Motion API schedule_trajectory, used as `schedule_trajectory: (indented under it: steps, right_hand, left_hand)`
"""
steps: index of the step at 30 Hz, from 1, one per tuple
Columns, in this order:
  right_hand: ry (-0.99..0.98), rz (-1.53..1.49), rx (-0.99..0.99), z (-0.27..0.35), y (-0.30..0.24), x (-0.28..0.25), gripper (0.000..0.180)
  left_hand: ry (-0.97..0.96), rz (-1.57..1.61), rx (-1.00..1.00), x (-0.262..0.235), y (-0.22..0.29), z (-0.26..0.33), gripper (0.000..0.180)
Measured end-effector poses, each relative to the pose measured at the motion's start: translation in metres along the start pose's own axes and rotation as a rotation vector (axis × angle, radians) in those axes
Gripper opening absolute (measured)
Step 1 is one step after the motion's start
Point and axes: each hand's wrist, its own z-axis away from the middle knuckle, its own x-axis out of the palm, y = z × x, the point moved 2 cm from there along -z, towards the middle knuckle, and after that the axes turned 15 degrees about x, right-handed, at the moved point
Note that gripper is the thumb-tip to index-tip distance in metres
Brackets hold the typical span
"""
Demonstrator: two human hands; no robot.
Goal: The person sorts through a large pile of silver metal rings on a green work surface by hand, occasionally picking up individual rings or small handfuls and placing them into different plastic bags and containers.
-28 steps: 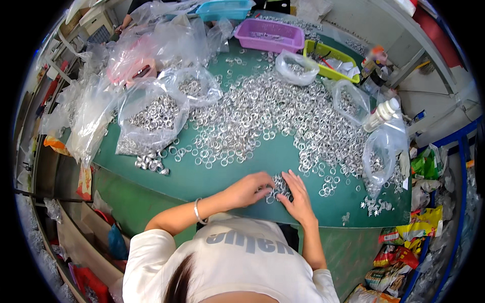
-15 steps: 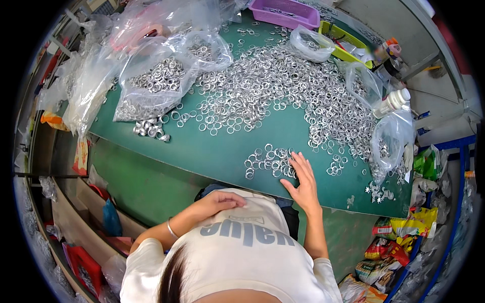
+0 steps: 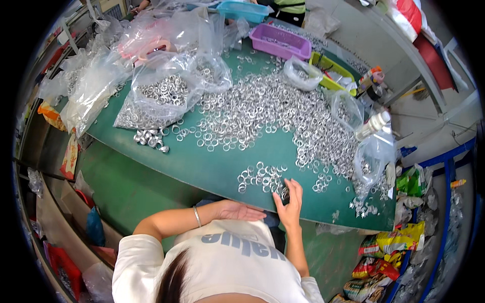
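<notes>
A small cluster of silver metal rings [image 3: 258, 177] lies near the front edge of the green table [image 3: 202, 169]. My right hand [image 3: 289, 208] rests at the right side of this cluster, its fingers curved and the thumb apart. Its fingertips touch or nearly touch the outermost rings; whether one lies under them is hard to see. Palm up, my left hand [image 3: 243, 210] lies just below the table edge, in front of my shirt. Its fingers are stretched out and no ring shows on it. Beyond the cluster spreads a large heap of similar rings [image 3: 262, 108].
Clear plastic bags of rings [image 3: 164, 93] stand at the far left, with a few thicker rings [image 3: 150, 140] beside them. Purple [image 3: 281, 43] and yellow-green [image 3: 333, 76] trays sit at the back. A white bottle [image 3: 373, 125] leans at the right. Colourful packets [image 3: 401, 237] hang beside the table.
My left hand has moved right toward the table edge and turned palm up. My right hand's fingers have curled in at the cluster. The view has tilted up, showing more of the back.
</notes>
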Motion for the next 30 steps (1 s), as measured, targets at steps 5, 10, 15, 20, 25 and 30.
schedule_trajectory:
  steps: [5, 10, 15, 20, 25, 30]
  right_hand:
    - [-0.097, 0.393, -0.173, -0.024, -0.019, -0.002, 0.060]
    - [-0.121, 0.343, -0.184, -0.011, -0.008, -0.002, 0.059]
    - [-0.108, 0.295, -0.173, 0.003, -0.003, -0.008, 0.060]
    - [-0.136, 0.314, -0.152, 0.018, -0.015, -0.004, 0.065]
    - [-0.106, 0.340, -0.125, 0.032, -0.022, -0.002, 0.071]
    - [-0.112, 0.515, -0.087, 0.027, -0.016, -0.002, 0.066]
  left_hand:
    - [-0.084, -0.100, -0.004, 0.008, -0.003, -0.004, 0.061]
    - [-0.146, -0.039, -0.028, 0.010, -0.006, -0.008, 0.058]
    - [-0.110, -0.060, -0.096, 0.010, -0.012, -0.016, 0.064]
    - [-0.258, -0.038, -0.068, 0.007, -0.017, -0.025, 0.060]
    - [-0.474, 0.273, -0.076, 0.020, -0.019, -0.026, 0.067]
    - [-0.275, 0.110, -0.067, 0.019, -0.018, -0.024, 0.064]
